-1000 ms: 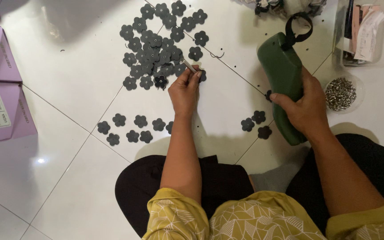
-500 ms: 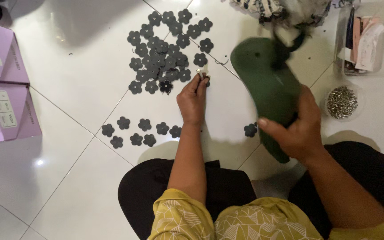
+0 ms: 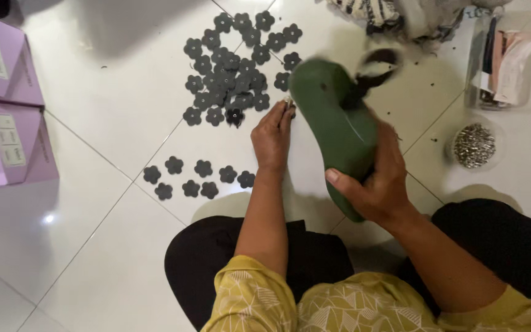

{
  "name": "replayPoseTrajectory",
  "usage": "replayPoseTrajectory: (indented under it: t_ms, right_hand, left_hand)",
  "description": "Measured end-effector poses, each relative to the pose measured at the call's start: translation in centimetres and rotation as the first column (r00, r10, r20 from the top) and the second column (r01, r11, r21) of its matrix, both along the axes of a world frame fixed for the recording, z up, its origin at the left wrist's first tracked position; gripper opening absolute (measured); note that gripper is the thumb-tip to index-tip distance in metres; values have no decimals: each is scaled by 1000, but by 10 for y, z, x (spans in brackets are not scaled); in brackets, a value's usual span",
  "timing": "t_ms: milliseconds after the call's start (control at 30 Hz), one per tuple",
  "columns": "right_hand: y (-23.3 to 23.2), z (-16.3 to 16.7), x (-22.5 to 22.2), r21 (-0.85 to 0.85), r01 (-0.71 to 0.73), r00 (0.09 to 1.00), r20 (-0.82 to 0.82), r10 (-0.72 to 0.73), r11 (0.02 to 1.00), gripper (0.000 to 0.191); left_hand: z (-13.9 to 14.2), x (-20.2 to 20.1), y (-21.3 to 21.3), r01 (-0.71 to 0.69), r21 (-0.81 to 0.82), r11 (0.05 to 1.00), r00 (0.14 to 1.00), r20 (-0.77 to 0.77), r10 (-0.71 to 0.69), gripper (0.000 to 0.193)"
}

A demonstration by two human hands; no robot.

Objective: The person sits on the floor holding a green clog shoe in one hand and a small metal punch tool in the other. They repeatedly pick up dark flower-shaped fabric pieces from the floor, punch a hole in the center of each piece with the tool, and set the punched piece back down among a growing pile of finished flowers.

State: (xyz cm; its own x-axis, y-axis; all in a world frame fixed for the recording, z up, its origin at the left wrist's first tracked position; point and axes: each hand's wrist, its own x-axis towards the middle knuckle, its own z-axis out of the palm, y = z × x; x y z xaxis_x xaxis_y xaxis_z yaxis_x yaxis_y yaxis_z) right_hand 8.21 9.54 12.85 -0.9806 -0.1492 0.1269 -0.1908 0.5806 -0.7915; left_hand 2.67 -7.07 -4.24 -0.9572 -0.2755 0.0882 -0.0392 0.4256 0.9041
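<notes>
The green tool (image 3: 338, 132) is a long, smooth, dark green body, rounded at its far end and narrower at the near end. Its far part is a little blurred, and a black loop (image 3: 376, 67) hangs at that end. The right hand (image 3: 379, 178) is wrapped tightly around the near half of the tool, thumb on the left side, fingers over the right side, so most of the tool sticks out far beyond the hand, tilted to the far left above the white tiled floor (image 3: 93, 246).

The left hand (image 3: 271, 138) lies on the floor just left of the tool. Its fingertips are pinched narrowly on a small pale piece (image 3: 289, 104) at the edge of the flower pile; what the piece is I cannot tell. The tool's far end is just beside these fingertips.

The dark flower-shaped cutouts lie in two groups. The far pile (image 3: 235, 67) holds roughly twenty-five pieces, overlapping, so an exact count is not possible. The near group (image 3: 195, 178) has eight flowers, in two loose rows, left of the left wrist.

On the left stand two purple boxes (image 3: 7, 104). On the right there is one round dish of small metal pieces (image 3: 474, 146) and, farther, one clear container (image 3: 502, 61) with mixed things. The person wears a yellow patterned shirt (image 3: 314, 304).
</notes>
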Motion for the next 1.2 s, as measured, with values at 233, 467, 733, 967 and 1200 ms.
replayPoseTrajectory:
  t_ms: [233,467,733,967,1200]
  right_hand:
    - [-2,-24,-15,212,-11,988,155,-23,977,90]
    - [-3,-22,-15,144,-83,981,184,55,986,79]
    - [65,-15,7,106,115,987,96,-126,988,68]
    - [120,-6,37,224,207,954,168,-247,952,69]
    - [129,-34,33,372,166,952,180,-247,913,85]
  left_hand:
    - [-4,-1,-1,-12,-113,994,997,-83,2,23]
    - [-7,-3,-1,-10,-97,995,999,-34,7,26]
    - [6,-29,-18,-129,68,989,992,-7,129,20]
    - [5,6,20,614,628,479,554,90,-828,23]
    - [-11,31,49,726,556,406,202,392,-898,25]
